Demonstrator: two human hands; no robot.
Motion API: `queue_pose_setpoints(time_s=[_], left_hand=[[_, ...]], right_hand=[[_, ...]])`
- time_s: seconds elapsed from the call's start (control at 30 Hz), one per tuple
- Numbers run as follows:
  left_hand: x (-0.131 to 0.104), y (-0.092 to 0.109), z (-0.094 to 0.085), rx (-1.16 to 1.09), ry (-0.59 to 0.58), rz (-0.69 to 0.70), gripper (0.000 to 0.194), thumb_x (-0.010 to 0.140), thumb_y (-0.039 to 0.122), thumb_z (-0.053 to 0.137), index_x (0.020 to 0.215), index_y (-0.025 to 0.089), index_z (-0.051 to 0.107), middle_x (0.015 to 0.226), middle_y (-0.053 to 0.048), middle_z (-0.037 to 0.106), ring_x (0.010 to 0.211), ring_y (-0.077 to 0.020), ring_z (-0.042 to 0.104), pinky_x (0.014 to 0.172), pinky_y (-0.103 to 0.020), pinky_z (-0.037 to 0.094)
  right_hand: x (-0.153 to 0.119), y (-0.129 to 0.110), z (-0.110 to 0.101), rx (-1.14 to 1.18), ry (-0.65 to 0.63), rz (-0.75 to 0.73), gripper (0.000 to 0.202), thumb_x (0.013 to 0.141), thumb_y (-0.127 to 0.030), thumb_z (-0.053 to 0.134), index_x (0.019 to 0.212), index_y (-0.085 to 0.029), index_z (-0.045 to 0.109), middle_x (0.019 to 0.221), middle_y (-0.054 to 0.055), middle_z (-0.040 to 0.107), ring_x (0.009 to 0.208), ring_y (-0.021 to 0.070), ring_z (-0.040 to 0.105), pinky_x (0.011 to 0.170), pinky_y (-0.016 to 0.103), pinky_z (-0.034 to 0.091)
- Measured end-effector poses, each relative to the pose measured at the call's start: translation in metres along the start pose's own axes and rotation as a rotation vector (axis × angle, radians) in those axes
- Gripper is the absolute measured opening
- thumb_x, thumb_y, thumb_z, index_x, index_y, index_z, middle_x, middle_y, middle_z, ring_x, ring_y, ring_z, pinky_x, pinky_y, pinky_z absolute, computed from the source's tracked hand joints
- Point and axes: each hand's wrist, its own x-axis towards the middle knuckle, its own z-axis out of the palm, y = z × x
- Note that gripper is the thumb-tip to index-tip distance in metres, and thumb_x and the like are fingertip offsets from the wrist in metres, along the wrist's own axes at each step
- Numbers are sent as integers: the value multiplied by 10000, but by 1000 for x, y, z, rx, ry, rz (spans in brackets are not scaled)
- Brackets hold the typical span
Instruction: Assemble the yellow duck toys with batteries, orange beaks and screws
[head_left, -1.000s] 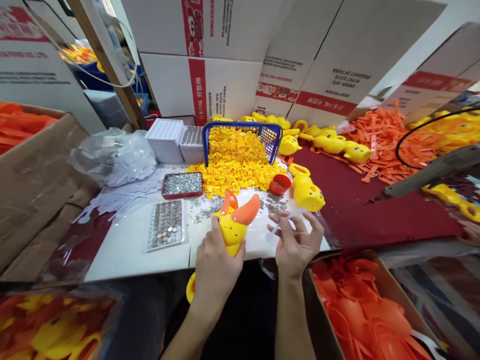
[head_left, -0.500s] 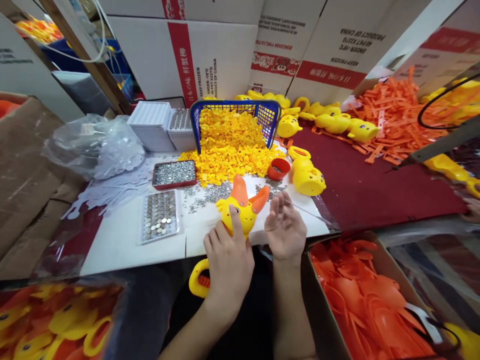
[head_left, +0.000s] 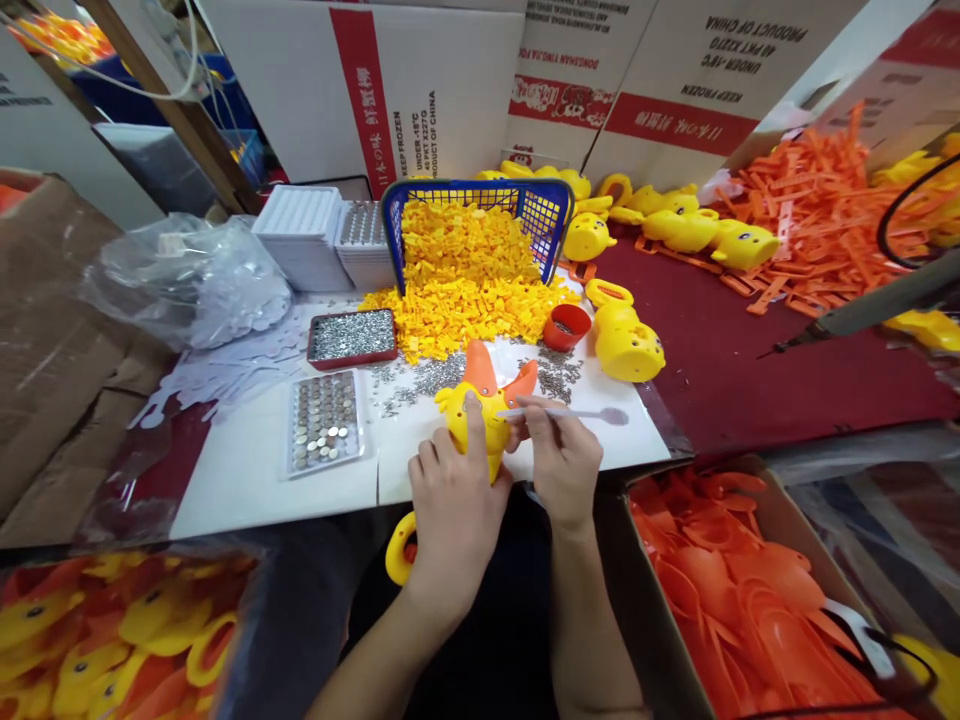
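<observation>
one orange-billed yellow plastic duck-shaped toy (head_left: 493, 435), gripped by the left hand (head_left: 459, 495) at the near edge of the tabletop (head_left: 240, 485); one round-ended translucent plastic strip (head_left: 577, 413), pinched by the right hand (head_left: 564, 465).

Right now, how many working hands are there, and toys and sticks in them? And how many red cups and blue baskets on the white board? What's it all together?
Hands: 2, the left hand and the right hand
Held yellow toy: 1
Held whitish stick: 1
Red cup: 1
Blue basket: 1
Total: 6
</observation>
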Motion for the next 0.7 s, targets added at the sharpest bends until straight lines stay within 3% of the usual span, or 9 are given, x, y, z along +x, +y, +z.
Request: queue_pose_setpoints(time_s=[0.13, 0.33, 0.7], left_hand=[[2, 0, 1, -13, -14, -10, 746, 893, 297, 603, 1571, 139, 332, 915, -94, 595, 800, -275, 573, 703, -378, 451], [1, 1, -2, 17, -27, 4, 759, 899, 287, 596, 1579, 128, 298, 911, -86, 593, 794, -263, 578, 703, -374, 459], [3, 2, -4, 15, -64, 5, 754, 902, 344, 637, 1569, 151, 343, 918, -95, 593, 786, -266, 573, 694, -378, 460]], right_hand=[[1, -2, -9, -237, -131, -224, 150, 966, -255, 618, 1028, -230, 753, 884, 32, 755, 647, 124, 654, 635, 285, 589], [1, -8, -14, -392, -147, -440, 202, 957, -105, 593, 1067, -203, 731, 926, 57, 762, 808, 158, 716, 744, 291, 612], [-2, -9, -12, -450, -236, -482, 243, 939, -54, 586, 1085, -219, 689, 987, 59, 710, 914, 162, 678, 824, 301, 579]])
